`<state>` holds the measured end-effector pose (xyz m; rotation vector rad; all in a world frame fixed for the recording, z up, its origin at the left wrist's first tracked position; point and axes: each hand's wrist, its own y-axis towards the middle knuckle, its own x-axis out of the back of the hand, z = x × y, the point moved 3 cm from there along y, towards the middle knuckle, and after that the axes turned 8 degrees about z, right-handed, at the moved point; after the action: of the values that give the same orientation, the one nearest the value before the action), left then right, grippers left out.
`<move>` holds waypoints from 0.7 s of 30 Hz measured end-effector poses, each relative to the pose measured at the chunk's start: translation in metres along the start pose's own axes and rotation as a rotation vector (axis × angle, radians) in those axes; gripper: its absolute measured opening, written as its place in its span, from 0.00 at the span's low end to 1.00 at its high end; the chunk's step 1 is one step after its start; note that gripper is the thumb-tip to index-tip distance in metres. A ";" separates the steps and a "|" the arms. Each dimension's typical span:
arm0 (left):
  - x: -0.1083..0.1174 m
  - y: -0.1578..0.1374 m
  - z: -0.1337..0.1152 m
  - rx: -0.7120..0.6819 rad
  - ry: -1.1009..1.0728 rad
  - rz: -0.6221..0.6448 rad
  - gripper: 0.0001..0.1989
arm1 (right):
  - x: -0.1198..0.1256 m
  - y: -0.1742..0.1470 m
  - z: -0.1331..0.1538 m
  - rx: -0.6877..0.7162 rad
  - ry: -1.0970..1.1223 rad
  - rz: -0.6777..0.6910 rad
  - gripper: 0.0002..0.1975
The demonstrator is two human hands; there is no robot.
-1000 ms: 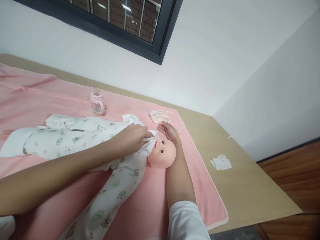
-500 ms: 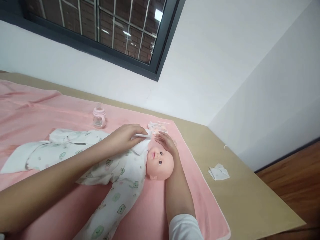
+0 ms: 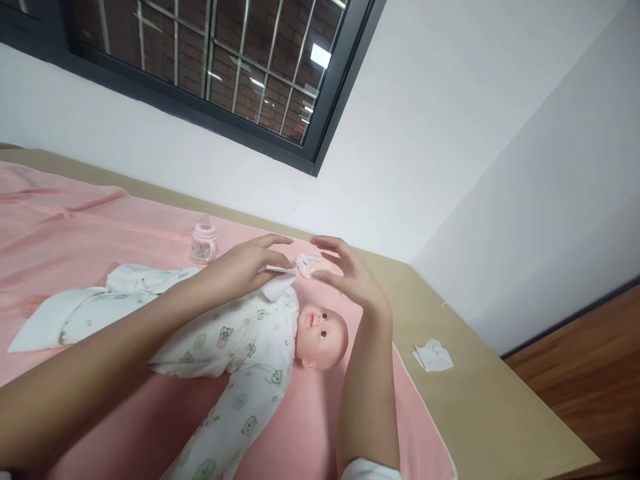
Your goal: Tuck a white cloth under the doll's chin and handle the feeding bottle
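A bald baby doll [image 3: 324, 341] lies on its back in a white printed suit, its head toward the right. Above its chest my left hand [image 3: 250, 263] pinches a folded white tissue [image 3: 279, 285] between thumb and fingers. My right hand [image 3: 350, 273] is lifted beyond the doll's head, fingers curved and apart, holding nothing. Between the two hands, a small clear plastic packet [image 3: 307, 265] rests on the pink blanket [image 3: 305, 420], partly covered by my right fingers.
A pink baby bottle [image 3: 204, 243] with a handle stands on the blanket past the doll's body. Another folded white tissue [image 3: 433, 356] lies on the bare tan tabletop [image 3: 480, 393] at the right. A wall with a dark-framed window [image 3: 305, 157] rises behind.
My right hand has risen from beside the doll's head, and its fingers have spread. My left hand still grips the tissue, now lifted slightly off the doll's neck.
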<state>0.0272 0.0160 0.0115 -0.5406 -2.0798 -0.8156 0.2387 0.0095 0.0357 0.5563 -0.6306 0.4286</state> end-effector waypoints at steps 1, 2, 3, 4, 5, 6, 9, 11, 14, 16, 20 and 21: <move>0.000 0.000 0.000 -0.014 -0.014 0.005 0.18 | -0.011 0.001 0.012 0.018 -0.066 0.072 0.30; -0.001 0.000 0.000 -0.023 -0.024 0.009 0.18 | -0.021 0.003 0.022 0.026 -0.122 0.121 0.32; -0.001 0.000 0.001 -0.029 -0.029 0.011 0.18 | -0.029 0.004 0.028 0.026 -0.165 0.147 0.34; 0.000 0.000 0.001 -0.028 -0.030 0.009 0.18 | -0.035 0.005 0.032 0.015 -0.200 0.152 0.35; 0.000 -0.001 0.003 -0.023 -0.029 0.006 0.18 | -0.038 0.005 0.034 -0.002 -0.227 0.139 0.36; 0.000 -0.001 0.004 -0.017 -0.026 0.003 0.18 | -0.040 0.006 0.035 -0.025 -0.251 0.115 0.36; 0.002 -0.002 0.008 -0.021 -0.003 -0.021 0.20 | -0.036 0.005 0.033 -0.096 -0.331 0.039 0.31; 0.002 -0.002 0.010 -0.034 0.014 -0.033 0.20 | -0.032 0.005 0.033 -0.116 -0.368 0.017 0.24; 0.003 0.001 0.016 -0.023 0.021 -0.043 0.18 | -0.028 0.005 0.030 -0.105 -0.326 0.037 0.20; 0.007 0.003 0.024 0.009 0.025 -0.084 0.20 | -0.024 0.004 0.024 -0.113 -0.259 0.034 0.22; 0.026 0.005 0.054 0.177 0.083 -0.179 0.23 | 0.000 -0.003 0.003 -0.262 -0.197 -0.129 0.26; 0.033 0.005 0.064 0.250 0.093 -0.193 0.22 | 0.008 -0.006 -0.003 -0.311 -0.191 -0.182 0.27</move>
<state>-0.0230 0.0680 0.0105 -0.1649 -2.1301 -0.6610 0.2489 0.0081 0.0364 0.3554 -0.8055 0.1017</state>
